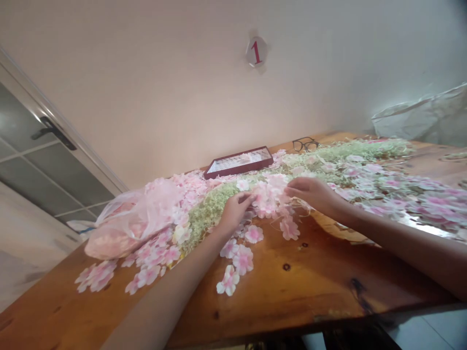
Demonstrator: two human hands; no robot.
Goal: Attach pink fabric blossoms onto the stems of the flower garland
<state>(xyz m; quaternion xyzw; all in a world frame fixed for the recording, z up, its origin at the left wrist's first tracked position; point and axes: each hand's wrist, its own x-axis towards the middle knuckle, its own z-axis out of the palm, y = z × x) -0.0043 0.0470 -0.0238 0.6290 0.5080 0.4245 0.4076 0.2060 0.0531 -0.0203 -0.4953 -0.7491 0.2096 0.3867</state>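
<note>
Pale pink artificial flowers [267, 200] form a cluster between my two hands, above the wooden table [292, 291]. My left hand [235, 210] pinches the cluster's left edge with fingers closed. From the other side, my right hand [310, 192] has its fingers closed at the right edge of the same flowers. One blossom [289, 228] hangs below the cluster. Several loose blossoms [242, 259] lie on the wood near my left forearm. Behind my left hand is a heap of light green artificial stems [209, 209]. The fingertips are partly hidden by petals.
A clear plastic bag [127, 223] of pink petals lies at the left. At the back are a dark red tray [239, 171] with a white inside and eyeglasses [305, 145]. More pink flowers [426, 199] and green stems [365, 149] spread right. A white sack [419, 116] stands beyond.
</note>
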